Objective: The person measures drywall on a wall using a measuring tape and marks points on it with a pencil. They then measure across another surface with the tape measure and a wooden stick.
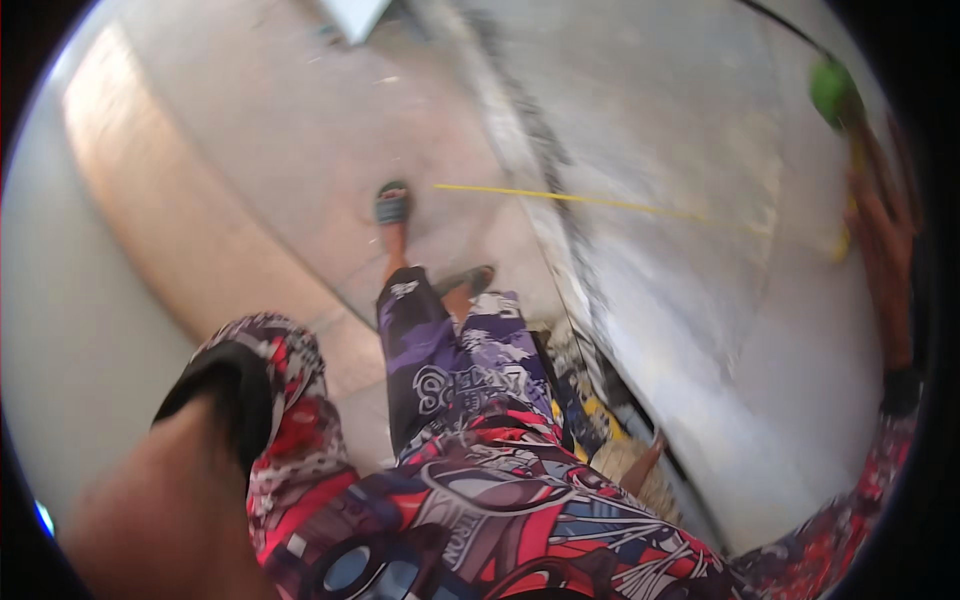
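At the far right, my right hand (882, 235) is raised beside a pale grey flat surface, with a black cuff at the wrist. Its fingers look closed around the yellow end of a tape measure, though motion blur softens them. The tape's thin yellow blade (610, 204) runs leftward from this hand over the pale surface, ending above the floor near my sandal. A rounded green thing (833, 92) sits at the fingertips; its kind is unclear. My left forearm (180, 480) bends back toward the lower left, blurred and close, and its hand lies outside the picture.
My feet stand in dark sandals (393, 205) on the floor (340, 130). A tan curved band (170, 200) lies left. The pale surface (680, 130) has a rough dark edge along its left side. Beside my legs is a yellow-and-dark patterned thing (590, 415). A black cord (785, 25) hangs top right.
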Tool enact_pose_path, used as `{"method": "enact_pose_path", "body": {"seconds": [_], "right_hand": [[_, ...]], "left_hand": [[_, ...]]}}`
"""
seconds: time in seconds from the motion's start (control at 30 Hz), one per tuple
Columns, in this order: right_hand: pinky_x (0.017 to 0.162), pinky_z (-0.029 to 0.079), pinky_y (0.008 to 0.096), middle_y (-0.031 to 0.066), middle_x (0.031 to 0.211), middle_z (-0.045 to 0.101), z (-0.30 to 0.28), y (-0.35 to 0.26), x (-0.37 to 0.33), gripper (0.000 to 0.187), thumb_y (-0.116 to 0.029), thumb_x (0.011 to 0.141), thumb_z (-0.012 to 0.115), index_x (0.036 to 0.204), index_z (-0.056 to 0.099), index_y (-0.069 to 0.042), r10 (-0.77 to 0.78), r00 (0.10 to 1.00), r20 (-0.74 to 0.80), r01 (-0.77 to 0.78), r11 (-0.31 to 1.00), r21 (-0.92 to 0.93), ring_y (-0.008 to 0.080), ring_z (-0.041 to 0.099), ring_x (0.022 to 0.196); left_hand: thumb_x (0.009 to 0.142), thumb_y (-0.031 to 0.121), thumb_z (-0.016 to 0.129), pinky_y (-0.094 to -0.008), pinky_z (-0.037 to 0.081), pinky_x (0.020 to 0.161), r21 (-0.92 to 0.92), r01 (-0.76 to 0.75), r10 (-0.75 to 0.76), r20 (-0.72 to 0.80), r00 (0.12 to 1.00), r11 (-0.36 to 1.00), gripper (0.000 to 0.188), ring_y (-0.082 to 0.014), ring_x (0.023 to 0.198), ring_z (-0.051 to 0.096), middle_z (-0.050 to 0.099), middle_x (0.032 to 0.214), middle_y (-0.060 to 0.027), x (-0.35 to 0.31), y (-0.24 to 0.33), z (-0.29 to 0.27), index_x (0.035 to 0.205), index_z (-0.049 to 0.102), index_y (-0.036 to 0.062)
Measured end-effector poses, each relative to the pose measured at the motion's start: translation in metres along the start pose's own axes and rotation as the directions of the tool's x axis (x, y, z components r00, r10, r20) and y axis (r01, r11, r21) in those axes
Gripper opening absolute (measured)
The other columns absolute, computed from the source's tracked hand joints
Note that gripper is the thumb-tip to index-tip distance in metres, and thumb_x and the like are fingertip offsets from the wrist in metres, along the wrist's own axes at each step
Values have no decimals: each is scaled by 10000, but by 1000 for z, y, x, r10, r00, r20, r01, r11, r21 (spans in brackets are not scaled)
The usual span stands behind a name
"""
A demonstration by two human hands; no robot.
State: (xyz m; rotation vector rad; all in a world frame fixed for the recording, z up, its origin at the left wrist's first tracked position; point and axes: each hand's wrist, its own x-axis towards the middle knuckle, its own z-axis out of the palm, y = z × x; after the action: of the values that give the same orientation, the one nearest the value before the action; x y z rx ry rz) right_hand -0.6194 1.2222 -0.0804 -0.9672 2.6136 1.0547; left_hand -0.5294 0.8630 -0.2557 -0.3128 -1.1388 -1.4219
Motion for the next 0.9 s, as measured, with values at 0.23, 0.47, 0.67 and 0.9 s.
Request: {"method": "enact_pose_path", "body": {"seconds": [0.23, 0.47, 0.67, 0.9], "right_hand": [[1098, 106, 606, -77, 1495, 311, 11, -24, 9, 390, -527, 930, 419, 1263, 502, -341, -116, 972, 206, 196, 884, -425, 263, 194, 1419], [1078, 178, 612, -88, 1526, 254, -36, -52, -10, 489, -546, 938, 376, 1391, 358, -363, -140, 962, 236, 273, 590, -760, 247, 201, 1419], [1078, 152, 631, -20, 1528, 258, 15, 49, -7, 473, -530, 925, 400, 1333, 472, -302, -417, 839, 350, 542, 576, -613, 294, 206, 1410], [1080, 113, 657, -47, 1426, 421, 8, -13, 9, 308, -461, 815, 595, 1040, 665, -262, -419, 907, -42, 363, 829, -424, 349, 260, 1368]], "left_hand": [[824, 204, 654, -421, 461, 852, 643, 501, -619, -53, 784, 580, 390, -362, 973, 546, 552, 1085, -209, -109, -9, -158, 1146, 530, 22], [854, 319, 506, -457, 444, 911, 599, 586, -830, -486, -275, -545, 375, -385, 1079, 553, 589, 1172, -216, -373, 163, -305, 1135, 622, 99], [815, 257, 547, -483, 467, 893, 93, 360, -242, -886, -395, -928, 332, -334, 1047, 612, 640, 1096, -203, -515, 366, -362, 1098, 658, 124], [802, 277, 515, -462, 477, 870, -101, 765, -118, -967, -226, -636, 308, -394, 979, 609, 639, 1004, -234, -562, 425, -300, 960, 670, 63]]}}
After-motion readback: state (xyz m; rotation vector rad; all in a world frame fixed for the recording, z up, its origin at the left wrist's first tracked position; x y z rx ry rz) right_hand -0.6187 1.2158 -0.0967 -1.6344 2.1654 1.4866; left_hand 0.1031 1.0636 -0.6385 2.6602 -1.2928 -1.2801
